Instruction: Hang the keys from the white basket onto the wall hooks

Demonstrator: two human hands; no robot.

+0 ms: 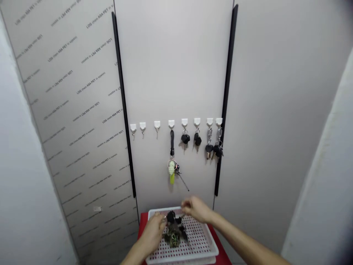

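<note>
Over the left side of a white perforated basket (208, 239), my left hand (153, 231) has its fingers closed at the edge of a bunch of black-headed keys (171, 217). A shiny bit, perhaps a ring, shows at its fingertips. My right hand (196, 209) is over the basket's far right corner, fingers pinched together beside the same bunch. Motion blur hides what lies between its fingertips. Below the bunch, a tangled greenish-brown clump (173, 239) and a dark, blade-like piece (183, 232) rest in the basket.
A row of white hooks (171, 124) is fixed on the wall panel. Several carry key bunches (185, 139); one holds a black strap (172, 143) with a pale green charm (171, 168). Three hooks at left hang bare. The basket stands on a red surface (143, 221). Black strips (227, 92) flank the panel.
</note>
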